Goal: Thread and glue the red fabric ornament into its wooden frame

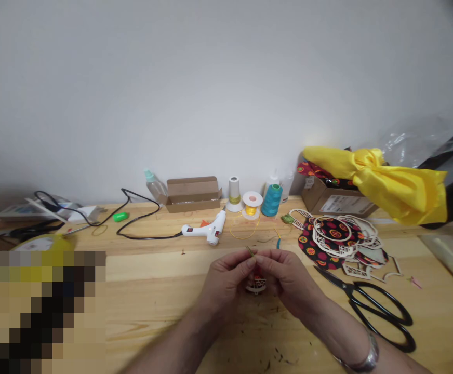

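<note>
My left hand (226, 274) and my right hand (290, 275) meet at the middle of the table, both closed in a pinch. Between them is a small lattice-framed ornament (256, 285) with a pale cut-out edge and a patch of red; the fingers hide much of it. A thin green strand (249, 252) pokes up where the thumbs and fingertips come together. Just beyond my right hand lies a short blue piece (278, 243). Large black scissors (351, 289) rest to the right of that hand, beside my forearm.
A white glue gun (207, 228) with a black cord lies behind my hands. Thread spools, including a teal cone (272, 200), stand near the wall. Patterned fabric (308, 241) and pale lattice frames (357, 268) pile up at right, before a cardboard box (328, 197) topped with yellow cloth (401, 187).
</note>
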`<state>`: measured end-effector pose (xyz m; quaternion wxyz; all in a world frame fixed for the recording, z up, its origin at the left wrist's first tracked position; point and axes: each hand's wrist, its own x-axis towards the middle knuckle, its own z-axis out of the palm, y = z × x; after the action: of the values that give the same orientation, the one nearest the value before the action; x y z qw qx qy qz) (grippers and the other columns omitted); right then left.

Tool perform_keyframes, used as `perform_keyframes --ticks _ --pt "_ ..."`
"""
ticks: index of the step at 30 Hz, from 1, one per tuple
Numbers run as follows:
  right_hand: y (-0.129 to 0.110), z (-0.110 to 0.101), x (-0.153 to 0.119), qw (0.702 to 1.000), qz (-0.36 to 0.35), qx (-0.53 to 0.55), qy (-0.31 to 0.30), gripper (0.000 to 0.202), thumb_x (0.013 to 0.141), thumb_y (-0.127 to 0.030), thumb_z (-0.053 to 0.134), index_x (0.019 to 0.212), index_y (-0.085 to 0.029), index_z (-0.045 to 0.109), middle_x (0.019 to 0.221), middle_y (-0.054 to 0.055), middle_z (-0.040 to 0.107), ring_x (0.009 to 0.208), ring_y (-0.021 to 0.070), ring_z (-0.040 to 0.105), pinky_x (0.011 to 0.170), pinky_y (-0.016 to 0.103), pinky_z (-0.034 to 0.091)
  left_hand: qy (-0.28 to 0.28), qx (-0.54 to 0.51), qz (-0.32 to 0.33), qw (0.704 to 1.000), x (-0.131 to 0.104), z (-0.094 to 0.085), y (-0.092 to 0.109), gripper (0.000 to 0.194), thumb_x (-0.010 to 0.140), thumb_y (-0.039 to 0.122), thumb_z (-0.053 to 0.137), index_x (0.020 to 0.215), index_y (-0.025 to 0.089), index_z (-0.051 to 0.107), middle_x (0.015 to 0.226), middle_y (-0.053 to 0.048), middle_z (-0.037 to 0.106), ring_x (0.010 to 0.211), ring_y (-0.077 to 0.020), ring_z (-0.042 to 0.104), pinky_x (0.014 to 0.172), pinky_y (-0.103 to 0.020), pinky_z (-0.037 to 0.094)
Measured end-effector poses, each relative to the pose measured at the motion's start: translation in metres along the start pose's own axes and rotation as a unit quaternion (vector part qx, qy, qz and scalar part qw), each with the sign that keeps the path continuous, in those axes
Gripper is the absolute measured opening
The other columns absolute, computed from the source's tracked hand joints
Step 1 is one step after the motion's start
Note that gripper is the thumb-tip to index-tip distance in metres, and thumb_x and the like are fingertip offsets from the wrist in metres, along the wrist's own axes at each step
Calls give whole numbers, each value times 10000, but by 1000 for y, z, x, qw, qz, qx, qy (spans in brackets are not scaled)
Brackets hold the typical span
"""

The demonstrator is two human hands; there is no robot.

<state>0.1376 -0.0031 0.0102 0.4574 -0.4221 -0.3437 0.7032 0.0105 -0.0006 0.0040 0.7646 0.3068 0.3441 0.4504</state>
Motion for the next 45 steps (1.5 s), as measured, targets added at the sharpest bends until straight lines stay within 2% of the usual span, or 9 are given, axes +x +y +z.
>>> perform_keyframes --ticks 8,14,20,24,27,29,34,39,45 --pt "1 3 0 1000 6 21 -8 194 666 -278 655 619 -94 615 493 11 580 382 51 437 351 188 135 49 -44 11 998 -1 -1 -8 129 685 172 670 801 123 696 528 24 558 490 -43 446 497 -167 349" --pt "2 4 1 999 11 41 1 275 633 -314 690 502 -119 548 397 -33 506 325 31 359 341 182 138 47 -59 5 997 -1 0 -8 61 696 170 652 665 118 661 484 39 487 456 -44 408 454 -171 312" --pt "4 5 -1 999 31 44 -4 277 619 -353 706 565 -121 564 447 -33 534 339 34 399 350 159 228 43 -68 -9 997 -3 -1 -5 77 691 193 657 668 120 646 540 29 486 493 -57 429 468 -181 322" --pt "-1 3 -5 997 -47 -62 -19 216 692 -337 643 668 -124 626 619 39 641 474 91 527 474 215 411 40 -49 -7 998 -3 -2 0 133 683 206 670 779 115 671 519 41 459 468 -38 395 439 -157 275" --pt "-8 0 -6 982 -130 -135 -7 167 706 -307 630 783 -161 655 937 82 646 789 173 592 698 293 472 43 -37 -1 998 -2 -2 7 112 664 213 685 669 104 659 449 60 403 409 -13 306 390 -148 169" --pt "-11 -3 -5 974 -156 -165 6 159 721 -312 614 795 -178 659 995 83 629 872 196 577 730 309 472 39 -16 -1 999 -2 -2 13 135 659 221 685 606 103 645 415 56 411 391 -12 296 383 -155 146" --pt "-10 -8 0 974 -120 -187 38 194 689 -353 644 734 -164 644 889 75 665 738 174 592 626 283 468 37 41 5 998 -3 -3 20 110 664 224 676 667 114 679 448 7 547 396 -29 388 378 -154 183" --pt "-10 -8 1 975 -105 -181 78 253 616 -338 702 787 -160 645 615 -8 602 561 116 531 547 247 423 9 94 4 996 -5 -2 18 152 718 247 628 736 104 676 538 -38 635 442 -64 505 390 -151 278" --pt "-14 -6 -3 991 -56 -110 -47 162 659 -278 674 751 -144 677 565 -4 607 523 111 537 542 249 411 -12 140 -46 989 -5 -1 14 213 688 289 650 584 109 602 541 -25 614 421 -86 538 369 -166 340"
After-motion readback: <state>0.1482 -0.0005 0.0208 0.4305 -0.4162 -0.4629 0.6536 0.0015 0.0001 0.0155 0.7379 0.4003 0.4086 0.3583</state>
